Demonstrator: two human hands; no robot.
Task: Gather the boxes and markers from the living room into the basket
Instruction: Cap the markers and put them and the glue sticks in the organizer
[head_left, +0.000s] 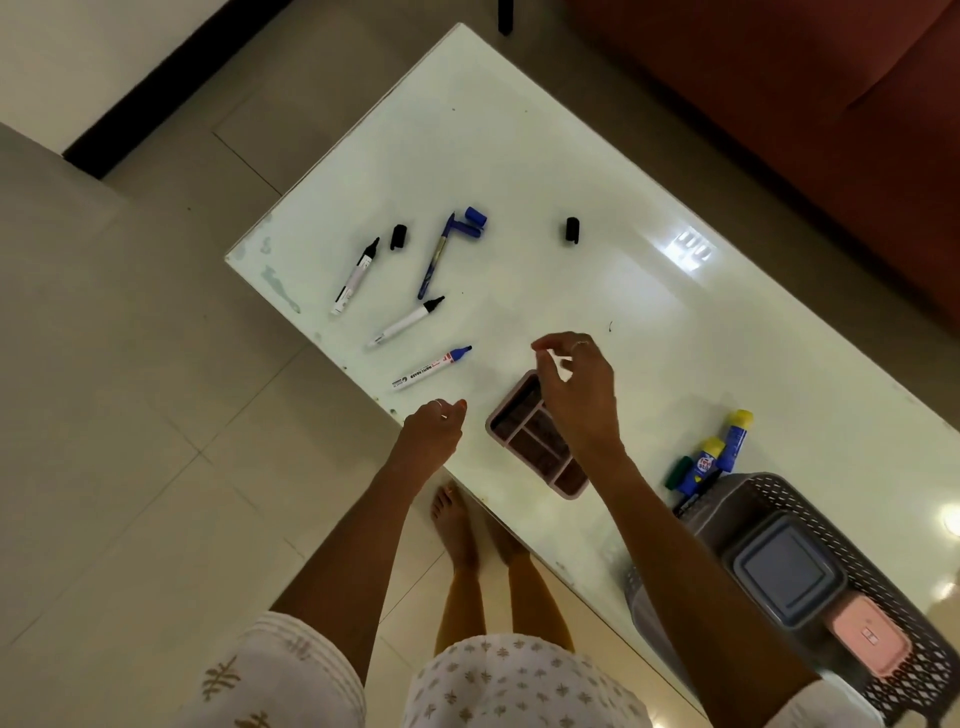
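Several uncapped markers lie on the white glass table (519, 156): a black one (358, 278), a blue pen (436, 260), a second black one (408, 322) and a blue-tipped one (431, 369). Loose caps lie beyond them: black (398, 236), blue (475, 218), black (572, 229). A pink divided box (537, 441) sits near the front edge. My right hand (571, 384) hovers over its far end, fingers loosely apart, holding nothing. My left hand (434, 426) is at the table edge, fingers curled in, empty. The dark basket (810, 488) at right holds a grey box (787, 571) and a pink box (867, 636).
Two yellow-capped blue tubes (735, 439) (704, 465) and a green-capped item (679, 472) lie by the basket's far rim. A red-brown sofa (779, 104) runs along the table's far side. Tiled floor lies to the left, my bare feet (457, 525) at the table edge.
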